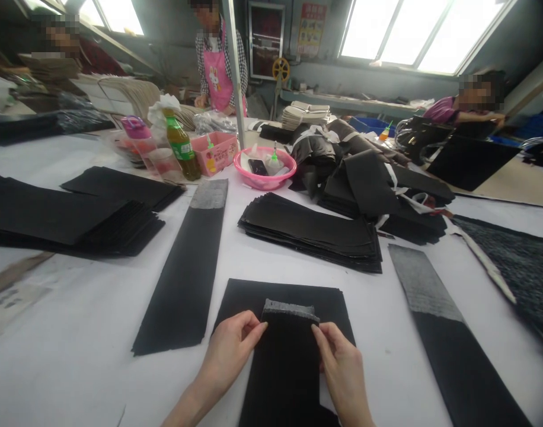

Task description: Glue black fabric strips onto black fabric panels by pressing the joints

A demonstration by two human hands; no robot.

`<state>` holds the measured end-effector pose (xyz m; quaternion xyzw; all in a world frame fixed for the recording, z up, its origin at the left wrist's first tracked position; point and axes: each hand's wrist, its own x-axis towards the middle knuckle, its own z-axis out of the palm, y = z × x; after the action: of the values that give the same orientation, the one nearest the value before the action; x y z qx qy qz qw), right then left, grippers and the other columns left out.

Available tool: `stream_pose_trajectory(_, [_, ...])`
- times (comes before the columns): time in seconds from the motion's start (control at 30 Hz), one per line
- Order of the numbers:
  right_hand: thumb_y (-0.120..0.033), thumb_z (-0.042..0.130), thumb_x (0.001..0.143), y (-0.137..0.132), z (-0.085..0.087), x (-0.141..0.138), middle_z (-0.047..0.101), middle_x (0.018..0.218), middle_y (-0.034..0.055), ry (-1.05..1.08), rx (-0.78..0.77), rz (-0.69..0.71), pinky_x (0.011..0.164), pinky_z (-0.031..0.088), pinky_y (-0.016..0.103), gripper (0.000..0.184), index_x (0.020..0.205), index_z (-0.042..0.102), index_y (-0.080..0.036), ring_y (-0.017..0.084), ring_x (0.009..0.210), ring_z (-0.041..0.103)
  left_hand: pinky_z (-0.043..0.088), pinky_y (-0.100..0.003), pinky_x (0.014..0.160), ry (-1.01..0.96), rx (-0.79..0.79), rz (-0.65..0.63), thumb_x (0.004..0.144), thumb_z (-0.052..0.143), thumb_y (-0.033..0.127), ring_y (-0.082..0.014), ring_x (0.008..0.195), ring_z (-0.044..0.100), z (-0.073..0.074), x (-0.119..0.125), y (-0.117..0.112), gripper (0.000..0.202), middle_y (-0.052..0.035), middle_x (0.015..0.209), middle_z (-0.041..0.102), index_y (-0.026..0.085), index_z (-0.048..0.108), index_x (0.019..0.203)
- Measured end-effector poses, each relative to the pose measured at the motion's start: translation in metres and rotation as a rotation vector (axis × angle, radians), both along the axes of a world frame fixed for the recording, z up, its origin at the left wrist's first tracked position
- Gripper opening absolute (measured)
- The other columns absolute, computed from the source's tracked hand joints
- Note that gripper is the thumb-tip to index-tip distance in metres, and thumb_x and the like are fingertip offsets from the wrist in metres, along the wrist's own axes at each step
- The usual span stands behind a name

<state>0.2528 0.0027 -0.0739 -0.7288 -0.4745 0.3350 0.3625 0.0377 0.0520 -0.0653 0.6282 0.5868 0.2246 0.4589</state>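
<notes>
Between my two hands is a narrow black strip [286, 367] with a greyish band across its far end. My left hand [236, 342] pinches the strip's left edge near that end, thumb and forefinger together. At the opposite edge my right hand [341, 359] pinches it the same way. Beneath the far end lies a wider black panel [307, 289] on the white tabletop. To the left rests a long black strip [182, 279] with a grey far end, and a similar strip [449, 338] lies to the right.
Beyond my hands sits a stack of black pieces [311, 228]; another stack [67, 216] is at left. A pink basin [265, 179], a pink box [216, 155] and a green-labelled bottle [181, 145] stand farther back. Bundled black material [364, 184] is heaped at right. Several people work beyond.
</notes>
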Motion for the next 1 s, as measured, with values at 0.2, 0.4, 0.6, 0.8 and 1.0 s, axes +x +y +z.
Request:
stream_pose_trajectory(0.2, [-0.060, 0.047, 0.088, 0.005, 0.002, -0.001, 0.057, 0.058, 0.0008, -0.201, 0.070, -0.031, 0.046, 0.040, 0.022, 0.045, 0.072, 0.061, -0.020, 0.014, 0.051, 0.053, 0.027, -0.025, 0.055, 0.104, 0.008, -0.021, 0.091, 0.045, 0.049, -0.0147, 0.058, 0.045, -0.001, 0.001, 0.001, 0.039, 0.0026, 0.061, 0.049, 0.019, 0.050, 0.067])
stream_pose_trajectory(0.4, [-0.061, 0.043, 0.089, 0.009, 0.003, 0.002, 0.060, 0.058, 0.0011, -0.243, -0.005, -0.005, 0.044, 0.038, 0.022, 0.047, 0.072, 0.061, -0.022, 0.015, 0.051, 0.057, 0.025, -0.025, 0.054, 0.163, 0.007, -0.035, 0.092, 0.043, 0.047, -0.0136, 0.055, 0.044, 0.000, 0.002, 0.003, 0.038, 0.0038, 0.058, 0.047, 0.019, 0.048, 0.066])
stream_pose_trajectory(0.6, [-0.057, 0.044, 0.089, 0.012, 0.002, 0.001, 0.063, 0.061, 0.0015, -0.276, -0.051, -0.010, 0.044, 0.038, 0.022, 0.043, 0.071, 0.060, -0.022, 0.015, 0.053, 0.059, 0.024, -0.025, 0.054, 0.180, 0.009, -0.024, 0.092, 0.044, 0.047, -0.0133, 0.055, 0.045, -0.006, 0.002, 0.006, 0.039, 0.0037, 0.057, 0.048, 0.019, 0.047, 0.065])
stream_pose_trajectory(0.8, [-0.057, 0.049, 0.086, 0.013, 0.003, 0.001, 0.062, 0.059, 0.0011, -0.275, -0.057, -0.028, 0.044, 0.038, 0.023, 0.040, 0.070, 0.060, -0.022, 0.015, 0.052, 0.058, 0.024, -0.025, 0.053, 0.188, 0.004, -0.012, 0.092, 0.044, 0.046, -0.0133, 0.054, 0.045, -0.003, 0.003, 0.007, 0.039, 0.0036, 0.056, 0.048, 0.019, 0.048, 0.065])
stream_pose_trajectory(1.0, [-0.059, 0.050, 0.085, 0.013, 0.000, 0.000, 0.063, 0.061, 0.0022, -0.246, -0.046, -0.038, 0.043, 0.037, 0.023, 0.041, 0.071, 0.061, -0.022, 0.016, 0.052, 0.058, 0.024, -0.025, 0.053, 0.192, -0.004, -0.012, 0.091, 0.045, 0.046, -0.0137, 0.054, 0.046, 0.002, 0.004, 0.008, 0.039, 0.0035, 0.056, 0.049, 0.019, 0.048, 0.063])
